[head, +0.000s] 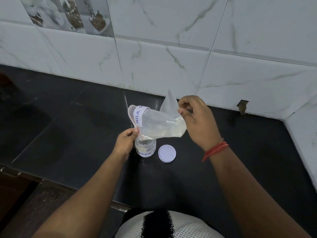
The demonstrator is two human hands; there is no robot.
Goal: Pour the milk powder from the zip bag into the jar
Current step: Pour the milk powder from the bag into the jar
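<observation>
A clear zip bag (154, 122) with a white label reading "MILK" is held tilted above a small clear jar (145, 148) on the black counter. The bag's open mouth points down into the jar's opening. My left hand (126, 142) pinches the bag's mouth edge right beside the jar. My right hand (197, 121) grips the bag's raised bottom end, higher and to the right. A little pale powder clings inside the bag and lies in the jar's bottom. The jar carries a handwritten label.
The jar's white round lid (167, 153) lies flat on the black counter (68, 134) just right of the jar. A tiled wall (171, 57) rises behind and meets a side wall at the right. The counter's front edge runs along the lower left.
</observation>
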